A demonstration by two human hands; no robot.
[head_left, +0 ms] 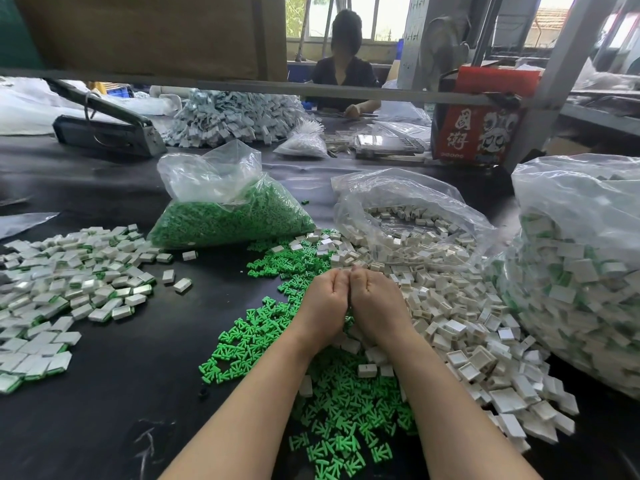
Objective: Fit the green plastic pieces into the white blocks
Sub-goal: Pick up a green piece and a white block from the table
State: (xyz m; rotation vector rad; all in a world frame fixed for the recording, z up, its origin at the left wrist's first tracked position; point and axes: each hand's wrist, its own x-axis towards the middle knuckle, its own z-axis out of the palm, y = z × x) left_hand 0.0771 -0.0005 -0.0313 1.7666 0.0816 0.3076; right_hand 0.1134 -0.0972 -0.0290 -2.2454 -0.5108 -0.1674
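Left hand [325, 303] and right hand [375, 301] pressed together at frame centre, fingers curled inward, contents hidden. Beneath them, loose green plastic pieces [332, 403] strewn on black table [104, 393]; hollow white plastic blocks [460, 327] heaped at right. Finished green-edged blocks [65, 289] at left.

On the counter [104, 393], loose pieces [332, 403] lie at centre, with blocks [467, 327] at 3 o'clock and filled blocks [69, 292] at 9. A bag of pieces [228, 209] sits at 11 o'clock, a bag of blocks [412, 220] at 1, another bag [581, 265] beyond at 3.
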